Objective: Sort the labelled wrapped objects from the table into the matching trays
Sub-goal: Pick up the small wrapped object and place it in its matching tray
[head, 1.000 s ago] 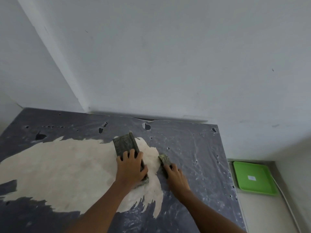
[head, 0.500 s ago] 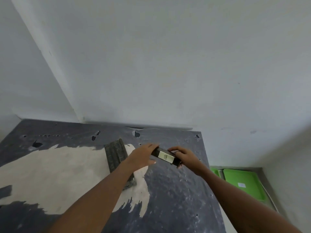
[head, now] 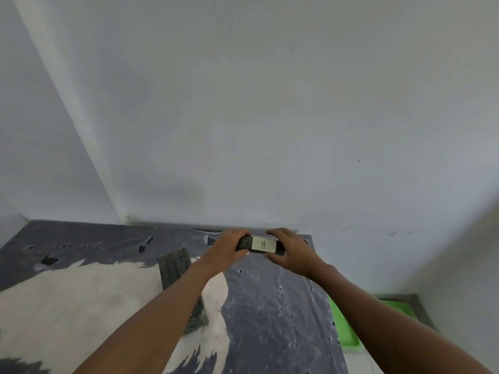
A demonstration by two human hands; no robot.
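Note:
A small dark wrapped object (head: 260, 245) with a pale label marked "B" is held in the air above the far part of the table. My left hand (head: 229, 248) grips its left end and my right hand (head: 290, 252) grips its right end. A larger dark wrapped block (head: 175, 265) lies on the table (head: 270, 306) under my left forearm, which hides its near part. Green trays (head: 344, 327) sit low to the right of the table, mostly hidden by my right arm.
The tabletop has a worn grey cover with a large pale bare patch (head: 81, 306) on the left. White walls meet in a corner behind the table's far edge. The table's right edge runs beside the trays.
Both hands have lifted the small wrapped object off the table and turned it so that its label faces up; the camera has tilted upward. The larger block stays where it was.

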